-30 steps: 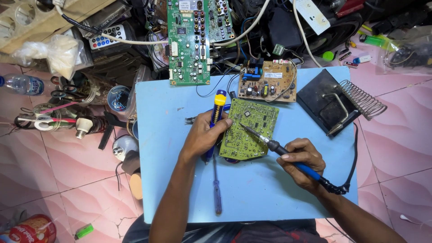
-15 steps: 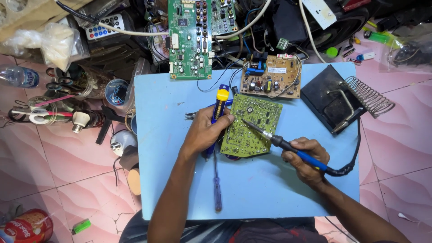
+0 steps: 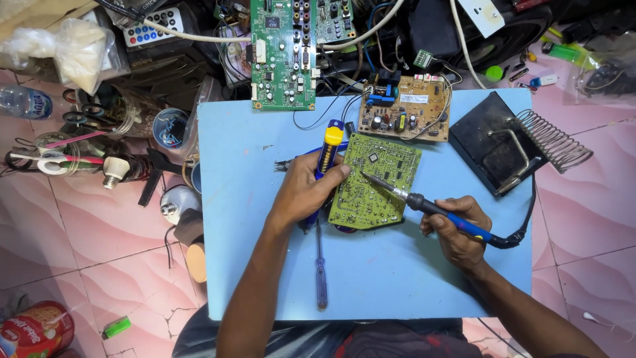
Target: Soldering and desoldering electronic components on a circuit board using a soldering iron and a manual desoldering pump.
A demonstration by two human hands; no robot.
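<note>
Head view: the left hand lies over the near edge of the green circuit board, its grip wrapped around a blue and yellow desoldering pump while pinning the board flat on the blue tabletop. The right hand closes its grip on the soldering iron like a pen, tip angled onto the board's middle, likely for fine control. A screwdriver lies near, the iron stand well aside.
</note>
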